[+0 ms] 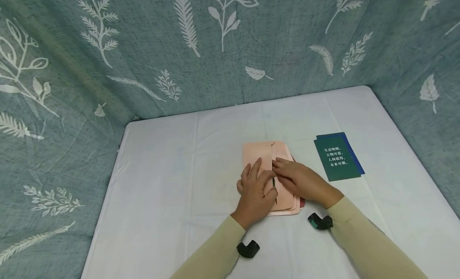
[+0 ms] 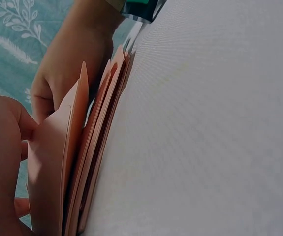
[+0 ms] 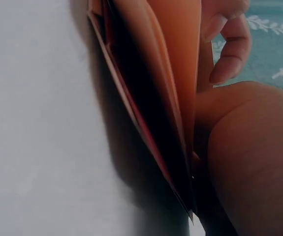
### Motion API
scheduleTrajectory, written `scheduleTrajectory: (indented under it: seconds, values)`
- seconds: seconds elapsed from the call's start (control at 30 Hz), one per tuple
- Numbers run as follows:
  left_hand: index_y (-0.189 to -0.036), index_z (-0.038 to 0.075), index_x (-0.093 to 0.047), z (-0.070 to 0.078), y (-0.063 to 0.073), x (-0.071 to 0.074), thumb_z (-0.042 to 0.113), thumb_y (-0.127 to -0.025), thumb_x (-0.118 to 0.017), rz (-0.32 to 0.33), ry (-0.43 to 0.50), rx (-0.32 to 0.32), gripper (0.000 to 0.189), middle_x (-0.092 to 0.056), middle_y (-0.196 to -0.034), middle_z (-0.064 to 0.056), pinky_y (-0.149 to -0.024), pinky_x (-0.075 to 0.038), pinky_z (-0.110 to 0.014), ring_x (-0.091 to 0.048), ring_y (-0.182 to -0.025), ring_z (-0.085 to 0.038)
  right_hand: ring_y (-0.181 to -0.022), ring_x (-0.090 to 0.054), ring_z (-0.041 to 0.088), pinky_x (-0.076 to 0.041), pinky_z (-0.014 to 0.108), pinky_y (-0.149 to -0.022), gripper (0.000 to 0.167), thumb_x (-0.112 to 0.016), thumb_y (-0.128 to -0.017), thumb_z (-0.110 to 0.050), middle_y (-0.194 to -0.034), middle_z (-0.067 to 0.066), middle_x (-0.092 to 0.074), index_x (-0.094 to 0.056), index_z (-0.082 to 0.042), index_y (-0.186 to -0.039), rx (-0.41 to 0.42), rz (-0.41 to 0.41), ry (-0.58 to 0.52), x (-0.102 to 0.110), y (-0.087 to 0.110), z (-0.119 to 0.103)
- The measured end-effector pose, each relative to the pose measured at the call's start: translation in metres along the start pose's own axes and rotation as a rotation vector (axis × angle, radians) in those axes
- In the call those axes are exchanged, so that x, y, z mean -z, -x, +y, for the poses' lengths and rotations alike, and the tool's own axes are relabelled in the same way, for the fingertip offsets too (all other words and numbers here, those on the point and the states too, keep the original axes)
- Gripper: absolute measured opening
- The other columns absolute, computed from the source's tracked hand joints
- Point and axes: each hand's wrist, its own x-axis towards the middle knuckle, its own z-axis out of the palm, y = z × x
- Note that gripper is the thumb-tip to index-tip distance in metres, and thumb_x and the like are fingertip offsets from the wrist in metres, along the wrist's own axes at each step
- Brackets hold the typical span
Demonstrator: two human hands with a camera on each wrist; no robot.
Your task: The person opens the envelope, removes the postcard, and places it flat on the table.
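Both hands are at a pink envelope (image 1: 256, 151) on top of a small pile of pink envelopes (image 1: 285, 212). My left hand (image 1: 255, 195) lies over its left part, with thumb and index finger bent at the edge of the opening. From the right, my right hand (image 1: 307, 183) grips near the same opening, its fingertips partly hidden. Between the hands shows a thin dark green strip (image 1: 274, 182), apparently a card edge. In the left wrist view the upper envelope (image 2: 50, 162) stands raised off the pile (image 2: 99, 118). An envelope gapes in the right wrist view.
To the right lie a dark green card (image 1: 336, 159) with white writing and a blue card (image 1: 353, 153) beneath it. A dark red edge (image 1: 302, 202) peeks from under the pile. White cloth covers the table (image 1: 161, 171); a leaf-patterned curtain (image 1: 223, 63) hangs behind.
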Motion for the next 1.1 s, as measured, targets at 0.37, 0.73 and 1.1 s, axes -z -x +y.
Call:
scheduleTrajectory:
  seconds: [0.37,0.73,1.1]
  values:
    - [-0.129,0.025,-0.07,0.004,0.0,0.003,0.023,-0.094,-0.056,-0.006,-0.011,0.013,0.038,-0.024,-0.178,-0.005,-0.109,-0.016,-0.076,-0.009,-0.162,-0.041,-0.156,-0.037,0.039,-0.033,0.07,-0.116,0.049,-0.078,-0.102,-0.027,-0.158,0.023,-0.054,-0.069,-0.004,-0.144,-0.023,-0.005,0.048,-0.005,-0.01,0.003]
    - [-0.13,0.026,-0.07,0.003,0.001,0.002,0.024,-0.096,-0.056,-0.013,-0.003,0.016,0.037,-0.019,-0.179,-0.005,-0.111,-0.014,-0.077,-0.006,-0.162,-0.04,-0.157,-0.035,0.039,-0.03,0.064,-0.121,0.063,-0.079,-0.1,-0.031,-0.16,0.024,-0.051,-0.061,0.004,-0.15,-0.06,-0.04,0.102,-0.006,-0.008,-0.002]
    - [-0.131,0.027,-0.071,0.002,0.002,0.001,0.025,-0.097,-0.056,0.004,-0.005,0.022,0.037,-0.017,-0.18,-0.007,-0.111,-0.013,-0.079,-0.007,-0.162,-0.04,-0.158,-0.033,0.039,-0.027,0.06,-0.124,0.067,-0.076,-0.103,-0.035,-0.164,0.021,-0.048,-0.057,0.002,-0.155,-0.075,-0.042,0.105,-0.005,-0.003,-0.007]
